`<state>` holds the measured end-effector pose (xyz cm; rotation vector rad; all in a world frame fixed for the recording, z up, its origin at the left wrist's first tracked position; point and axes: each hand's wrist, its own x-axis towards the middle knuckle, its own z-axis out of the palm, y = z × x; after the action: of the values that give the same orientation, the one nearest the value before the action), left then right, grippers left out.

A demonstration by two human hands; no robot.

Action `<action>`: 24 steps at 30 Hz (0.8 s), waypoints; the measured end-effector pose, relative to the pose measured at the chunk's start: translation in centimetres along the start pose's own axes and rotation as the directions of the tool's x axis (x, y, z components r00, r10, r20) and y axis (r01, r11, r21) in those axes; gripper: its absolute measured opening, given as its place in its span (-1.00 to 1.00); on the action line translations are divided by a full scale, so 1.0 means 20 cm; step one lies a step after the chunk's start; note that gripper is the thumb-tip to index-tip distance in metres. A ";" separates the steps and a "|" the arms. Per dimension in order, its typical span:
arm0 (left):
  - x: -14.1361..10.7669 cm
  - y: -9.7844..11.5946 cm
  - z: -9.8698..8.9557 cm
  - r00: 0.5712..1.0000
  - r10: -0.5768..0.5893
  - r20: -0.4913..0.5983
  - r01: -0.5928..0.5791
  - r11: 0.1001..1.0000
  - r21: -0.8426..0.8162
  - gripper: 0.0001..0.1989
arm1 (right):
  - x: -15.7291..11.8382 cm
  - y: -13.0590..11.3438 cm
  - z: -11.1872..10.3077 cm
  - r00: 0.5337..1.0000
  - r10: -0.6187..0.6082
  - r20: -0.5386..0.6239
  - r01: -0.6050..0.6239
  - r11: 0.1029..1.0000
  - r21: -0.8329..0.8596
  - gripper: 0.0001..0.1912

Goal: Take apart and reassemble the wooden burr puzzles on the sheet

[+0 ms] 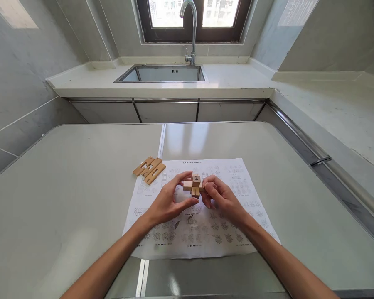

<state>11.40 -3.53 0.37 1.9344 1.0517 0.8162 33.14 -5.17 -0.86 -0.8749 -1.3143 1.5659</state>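
Observation:
A small wooden interlocking puzzle with crossing bars is held just above a printed sheet. The top block carries a mark like a 2 or Z, and the lower block also bears a small mark. My left hand curves around the puzzle from the left, its fingers behind and its thumb at the lower front. From the right, my right hand pinches the bar end that sticks out on that side. The right fingertips hide part of this bar. Flat slotted wooden pieces lie together to the upper left, partly on the sheet.
Beneath everything is a pale glossy table with a metal seam. Beyond it runs a white counter with a sink and a faucet under a window. Another counter runs along the right.

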 end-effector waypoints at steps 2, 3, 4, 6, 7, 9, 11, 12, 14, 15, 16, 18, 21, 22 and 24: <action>0.00 0.02 0.00 1.000 -0.016 0.007 0.016 0.999 -0.046 -0.36 | -0.01 -0.01 0.00 0.999 0.014 0.034 -0.014 1.000 -0.004 -0.65; 0.00 0.02 0.00 1.000 -0.018 -0.001 0.018 0.998 -0.065 -0.38 | -0.01 -0.01 0.00 0.999 0.020 0.041 -0.020 1.000 -0.004 -0.65; 0.00 0.03 0.00 1.000 -0.019 -0.015 0.018 0.997 -0.081 -0.39 | -0.01 -0.01 0.00 0.999 0.026 0.047 -0.026 1.000 -0.006 -0.65; 0.00 0.03 0.00 0.999 -0.021 -0.047 0.016 0.995 -0.100 -0.43 | -0.01 0.00 -0.01 0.998 0.034 0.052 -0.034 0.999 -0.018 -0.64; 0.00 0.04 0.01 0.998 -0.021 -0.060 0.015 0.994 -0.104 -0.44 | -0.01 0.01 -0.01 0.998 0.036 0.056 -0.035 0.999 -0.032 -0.64; 0.00 0.04 0.01 0.996 -0.022 -0.083 0.014 0.995 -0.102 -0.46 | -0.01 0.03 -0.02 0.997 0.035 0.072 -0.030 0.997 -0.068 -0.63; 0.00 0.05 0.01 0.995 -0.024 -0.098 0.014 0.995 -0.098 -0.47 | 0.00 0.04 -0.02 0.997 0.027 0.079 -0.018 0.994 -0.105 -0.63; 0.00 0.06 0.01 0.994 -0.028 -0.102 0.018 0.995 -0.098 -0.48 | 0.00 0.04 -0.02 0.997 0.020 0.071 -0.011 0.993 -0.119 -0.64; 0.00 0.06 0.01 0.993 -0.040 -0.109 0.029 0.994 -0.103 -0.49 | 0.00 0.04 -0.01 1.000 0.006 0.029 -0.002 0.991 -0.132 -0.64; 0.00 0.06 0.01 0.993 -0.045 -0.111 0.033 0.994 -0.109 -0.49 | 0.00 0.04 -0.01 1.000 0.001 0.006 0.000 0.991 -0.133 -0.65; 0.00 0.06 0.01 0.992 -0.048 -0.113 0.035 0.993 -0.114 -0.49 | 0.00 0.04 0.00 1.000 -0.001 -0.015 -0.001 0.991 -0.130 -0.65; 0.00 0.06 0.02 0.992 -0.053 -0.118 0.039 0.992 -0.123 -0.50 | -0.01 0.05 0.01 0.999 -0.007 -0.048 0.001 0.993 -0.120 -0.66; 0.00 0.06 0.03 0.988 -0.074 -0.134 0.057 0.990 -0.127 -0.51 | -0.01 0.06 0.02 0.996 -0.027 -0.085 0.018 0.994 -0.108 -0.70; -0.01 0.06 0.04 0.987 -0.082 -0.139 0.064 0.989 -0.130 -0.51 | -0.01 0.07 0.03 0.995 -0.033 -0.093 0.023 0.994 -0.106 -0.71; -0.01 0.05 0.05 0.985 -0.098 -0.143 0.077 0.987 -0.142 -0.53 | -0.01 0.08 0.03 0.995 -0.039 -0.093 0.030 0.994 -0.101 -0.73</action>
<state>12.47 -4.38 0.81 1.7222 1.1315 0.9701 32.38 -5.62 -2.34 -0.9708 -1.3410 1.4249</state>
